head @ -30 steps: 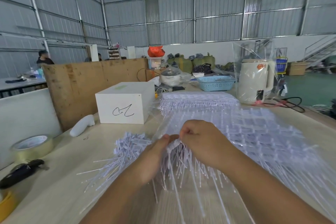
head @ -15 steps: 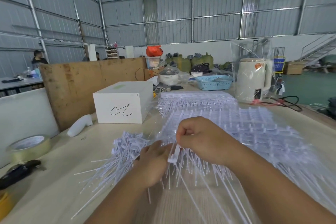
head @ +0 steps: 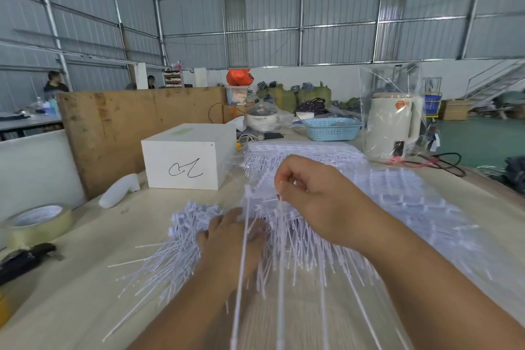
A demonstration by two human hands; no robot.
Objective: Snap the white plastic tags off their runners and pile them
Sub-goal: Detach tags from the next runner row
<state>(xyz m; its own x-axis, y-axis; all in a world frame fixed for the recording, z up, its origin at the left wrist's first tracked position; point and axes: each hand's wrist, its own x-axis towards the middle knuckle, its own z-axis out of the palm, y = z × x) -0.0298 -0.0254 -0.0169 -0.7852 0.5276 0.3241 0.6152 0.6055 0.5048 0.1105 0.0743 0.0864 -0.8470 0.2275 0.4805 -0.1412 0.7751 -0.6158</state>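
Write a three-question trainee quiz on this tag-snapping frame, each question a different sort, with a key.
1. True or false: the loose tag pile lies left of the left hand.
2. What does the right hand pinch? A) tape roll B) white tags C) blue basket
3. Fill in: the white box stands on the ____.

Key: 1 true; 2 B, the white tags; 3 table.

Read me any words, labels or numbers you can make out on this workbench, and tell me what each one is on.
No printed word or number is readable.
White box: a black handwritten scribble on its front, not clearly letters.
White kettle: an orange sticker near the top and a dark panel low down, both too small to read.
Blue sign behind the kettle: too blurred to read.
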